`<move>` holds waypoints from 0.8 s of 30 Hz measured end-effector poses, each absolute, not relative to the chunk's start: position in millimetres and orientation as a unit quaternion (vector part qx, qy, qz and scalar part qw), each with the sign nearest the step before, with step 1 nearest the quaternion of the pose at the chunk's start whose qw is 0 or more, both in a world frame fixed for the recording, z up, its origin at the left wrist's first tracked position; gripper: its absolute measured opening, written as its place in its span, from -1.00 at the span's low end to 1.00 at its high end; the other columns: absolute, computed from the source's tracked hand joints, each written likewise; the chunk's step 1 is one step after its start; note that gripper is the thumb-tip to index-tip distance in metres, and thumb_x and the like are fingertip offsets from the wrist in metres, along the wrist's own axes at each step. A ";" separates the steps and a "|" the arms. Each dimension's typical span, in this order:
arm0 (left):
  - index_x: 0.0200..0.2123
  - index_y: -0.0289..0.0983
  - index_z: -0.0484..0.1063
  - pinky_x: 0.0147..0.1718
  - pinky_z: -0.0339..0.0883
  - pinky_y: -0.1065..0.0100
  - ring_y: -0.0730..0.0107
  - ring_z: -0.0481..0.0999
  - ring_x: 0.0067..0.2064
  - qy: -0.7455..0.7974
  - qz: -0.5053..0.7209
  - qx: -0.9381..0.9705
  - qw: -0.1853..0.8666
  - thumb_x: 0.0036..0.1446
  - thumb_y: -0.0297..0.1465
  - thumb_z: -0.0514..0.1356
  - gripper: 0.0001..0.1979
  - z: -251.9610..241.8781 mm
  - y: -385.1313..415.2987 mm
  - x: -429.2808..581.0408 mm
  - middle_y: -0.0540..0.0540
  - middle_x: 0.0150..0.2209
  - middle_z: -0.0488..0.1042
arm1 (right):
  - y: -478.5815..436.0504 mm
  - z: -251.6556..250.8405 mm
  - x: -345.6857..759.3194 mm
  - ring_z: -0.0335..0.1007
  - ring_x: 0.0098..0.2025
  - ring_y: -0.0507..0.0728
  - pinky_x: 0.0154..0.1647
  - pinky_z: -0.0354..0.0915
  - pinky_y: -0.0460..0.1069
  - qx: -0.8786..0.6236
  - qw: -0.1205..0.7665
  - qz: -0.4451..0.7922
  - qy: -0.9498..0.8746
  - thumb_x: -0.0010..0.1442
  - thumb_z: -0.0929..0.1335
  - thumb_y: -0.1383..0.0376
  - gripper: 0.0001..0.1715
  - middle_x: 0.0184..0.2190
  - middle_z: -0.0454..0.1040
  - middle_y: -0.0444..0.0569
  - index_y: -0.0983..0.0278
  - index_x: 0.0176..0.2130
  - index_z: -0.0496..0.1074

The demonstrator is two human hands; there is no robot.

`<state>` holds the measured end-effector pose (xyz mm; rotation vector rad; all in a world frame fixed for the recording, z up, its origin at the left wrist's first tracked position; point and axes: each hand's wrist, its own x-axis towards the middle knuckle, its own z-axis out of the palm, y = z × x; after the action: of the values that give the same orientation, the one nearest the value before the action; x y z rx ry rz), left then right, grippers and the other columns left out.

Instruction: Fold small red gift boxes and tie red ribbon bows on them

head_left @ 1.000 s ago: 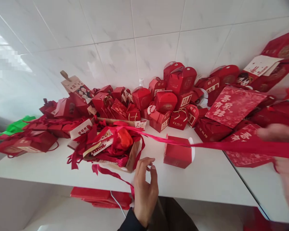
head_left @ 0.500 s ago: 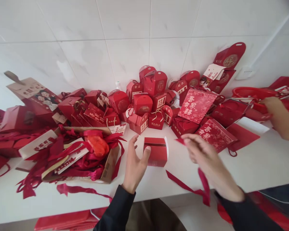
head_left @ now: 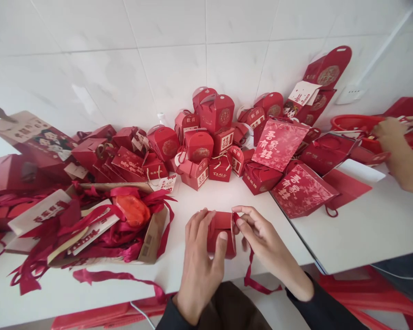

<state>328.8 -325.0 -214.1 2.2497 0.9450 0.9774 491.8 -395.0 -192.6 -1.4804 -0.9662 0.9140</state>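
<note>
Left: open carton (head_left: 154,233) heaped with ribbons (head_left: 124,243), so stock remains; centre: left hand (head_left: 201,261) laid over the left part of a small red gift box (head_left: 223,221) on the white table (head_left: 182,204); thumb and fingers spread, whether squeezing cannot be told; box folded into shape, no bow on its visible faces (judgement: ribbon stage barely begun, fastening left); right hand (head_left: 261,238) pinches a red ribbon (head_left: 250,270) at the box's right edge; tail hangs loose, untied; fingers hide whether the end is threaded; far right: co-worker's arm (head_left: 404,158), cut off by the frame.
</note>
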 end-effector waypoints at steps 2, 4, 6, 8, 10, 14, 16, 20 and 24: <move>0.24 -0.11 0.28 0.27 0.22 -0.24 -0.03 0.07 0.45 0.357 0.362 0.829 0.234 0.41 -0.27 0.05 -0.62 -210.9 -330.6 327.8 -0.20 0.38 0.20 | -396.4 -190.8 486.5 0.39 -0.34 0.09 -0.29 0.32 -0.03 -0.601 0.552 0.409 -0.409 0.44 0.27 -0.04 -0.53 -0.31 0.46 -0.11 0.20 0.15 0.27; 0.21 -0.11 0.31 0.28 0.19 -0.26 -0.06 0.05 0.45 0.360 0.365 0.830 0.220 0.38 -0.26 0.09 -0.64 -209.5 -333.0 329.2 -0.19 0.37 0.21 | -397.4 -187.7 483.0 0.39 -0.30 0.10 -0.24 0.32 -0.02 -0.581 0.555 0.436 -0.404 0.44 0.28 -0.01 -0.53 -0.33 0.44 -0.13 0.20 0.17 0.26; 0.15 -0.12 0.34 0.27 0.21 -0.23 -0.03 0.16 0.40 0.361 0.374 0.825 0.219 0.36 -0.29 0.12 -0.68 -209.4 -332.7 331.5 -0.18 0.30 0.31 | -398.5 -184.1 481.8 0.36 -0.30 0.10 -0.22 0.31 -0.02 -0.560 0.558 0.466 -0.397 0.44 0.29 0.01 -0.53 -0.36 0.41 -0.15 0.21 0.18 0.25; 0.09 -0.13 0.37 0.25 0.24 -0.20 0.01 0.23 0.35 0.364 0.388 0.817 0.223 0.35 -0.34 0.11 -0.74 -209.4 -331.1 333.6 -0.17 0.24 0.37 | -398.9 -181.1 482.9 0.30 -0.32 0.09 -0.21 0.28 -0.01 -0.546 0.566 0.474 -0.395 0.43 0.29 0.04 -0.56 -0.41 0.37 -0.17 0.22 0.16 0.26; 0.06 -0.14 0.39 0.23 0.25 -0.18 0.02 0.26 0.31 0.365 0.392 0.813 0.227 0.34 -0.36 0.10 -0.75 -208.0 -328.9 335.1 -0.17 0.20 0.38 | -397.5 -178.7 485.6 0.21 -0.38 0.09 -0.24 0.25 -0.01 -0.545 0.569 0.472 -0.395 0.41 0.28 0.07 -0.61 -0.46 0.31 -0.20 0.23 0.11 0.28; 0.05 -0.18 0.40 0.19 0.26 -0.13 0.03 0.32 0.21 0.359 0.389 0.816 0.231 0.28 -0.40 0.12 -0.72 -201.3 -324.4 337.5 -0.18 0.12 0.42 | -389.7 -174.3 491.7 0.19 -0.41 0.09 -0.30 0.19 -0.02 -0.580 0.539 0.466 -0.395 0.35 0.28 0.17 -0.72 -0.50 0.21 -0.24 0.20 0.02 0.31; 0.05 -0.19 0.40 0.17 0.28 -0.09 0.04 0.33 0.18 0.357 0.390 0.816 0.234 0.26 -0.41 0.12 -0.70 -198.5 -322.7 338.3 -0.18 0.10 0.42 | -385.6 -171.8 493.9 0.27 -0.35 0.10 -0.29 0.19 -0.02 -0.603 0.514 0.457 -0.404 0.32 0.28 0.21 -0.73 -0.46 0.25 -0.21 0.19 0.01 0.33; 0.05 -0.20 0.41 0.15 0.28 -0.02 0.08 0.34 0.14 0.361 0.391 0.811 0.242 0.28 -0.41 0.12 -0.71 -196.9 -319.9 338.2 -0.17 0.08 0.42 | -381.3 -167.6 497.9 0.34 -0.30 0.11 -0.33 0.18 -0.03 -0.623 0.486 0.438 -0.429 0.32 0.27 0.25 -0.74 -0.37 0.35 -0.16 0.17 0.02 0.32; 0.02 -0.18 0.44 0.11 0.28 0.01 0.10 0.35 0.10 0.372 0.383 0.809 0.247 0.31 -0.38 0.11 -0.75 -195.4 -316.3 336.9 -0.15 0.03 0.43 | -381.4 -165.3 504.0 0.22 -0.44 0.06 -0.39 0.13 -0.05 -0.634 0.466 0.424 -0.449 0.33 0.26 0.28 -0.77 -0.47 0.26 -0.25 0.16 0.00 0.30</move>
<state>336.9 -316.3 -195.4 2.2046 1.0146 1.0433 504.0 -381.4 -165.3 -1.5558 -1.1026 1.0398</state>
